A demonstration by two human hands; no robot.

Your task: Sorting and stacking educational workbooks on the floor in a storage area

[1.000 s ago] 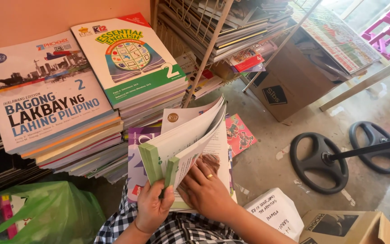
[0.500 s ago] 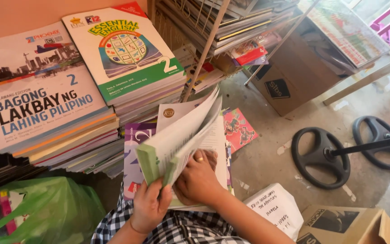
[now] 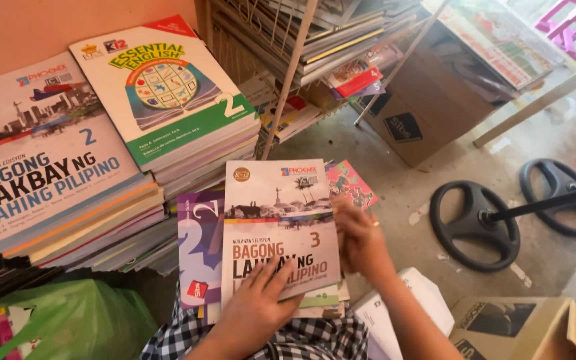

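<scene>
Workbook [image 3: 278,227] closed on a lap, held by two hands.
Left hand [image 3: 258,310] lies flat on its lower cover, fingers spread; right hand [image 3: 361,243] grips its right edge, fingers curled. Purple book [image 3: 198,250] lies beneath, showing left of the workbook; book stacks [image 3: 101,147] stand beyond.

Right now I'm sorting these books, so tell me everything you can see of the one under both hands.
The book is a closed, thin paperback with a glossy pale cover showing a landscape picture, a colour stripe and large lettering. It lies face up on the lap, atop a small pile beside a purple book. The left hand presses flat on its lower cover; the right hand grips its right edge.
</scene>
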